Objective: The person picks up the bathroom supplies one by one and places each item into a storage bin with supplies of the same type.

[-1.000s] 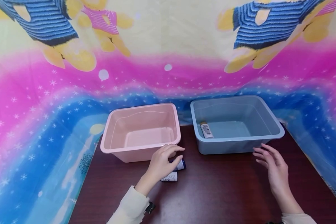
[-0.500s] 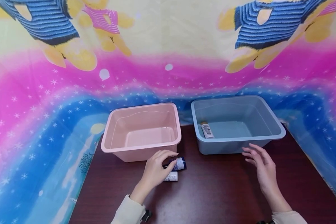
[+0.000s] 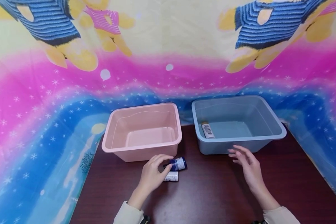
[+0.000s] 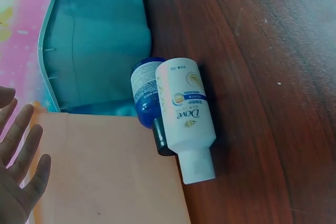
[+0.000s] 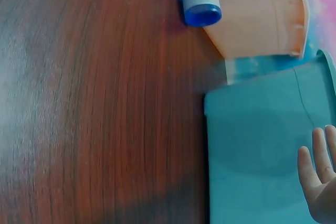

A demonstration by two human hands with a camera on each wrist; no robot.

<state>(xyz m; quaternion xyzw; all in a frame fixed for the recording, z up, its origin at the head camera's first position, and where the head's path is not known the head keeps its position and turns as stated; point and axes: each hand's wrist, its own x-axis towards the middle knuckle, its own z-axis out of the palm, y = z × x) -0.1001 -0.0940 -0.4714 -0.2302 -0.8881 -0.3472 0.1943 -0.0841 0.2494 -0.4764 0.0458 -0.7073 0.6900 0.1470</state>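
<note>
My left hand [image 3: 151,174] hovers with relaxed fingers over two small bottles lying side by side on the table, and grips nothing. One is a dark blue bottle [image 3: 179,164] with a pale label; its black cap [image 4: 163,137] shows in the left wrist view. Closer to me lies a white Dove bottle [image 4: 184,103], partly hidden by the hand in the head view. My right hand [image 3: 249,169] is in front of the blue-grey tub [image 3: 240,138], fingers loosely bent and holding nothing. Inside that tub, at its left end, a white bottle [image 3: 207,130] with a gold-brown cap leans.
To the left of the blue-grey tub, a pink tub [image 3: 141,149] stands behind the bottles, with a narrow gap between the two tubs. Both are near the far edge of the dark wooden table [image 3: 212,193]. A printed cloth [image 3: 168,77] hangs behind and around the sides.
My left hand has drawn back a little toward me and to the left, uncovering more of the blue bottle. My right hand has moved left along the blue-grey tub's front. The bottles stay put.
</note>
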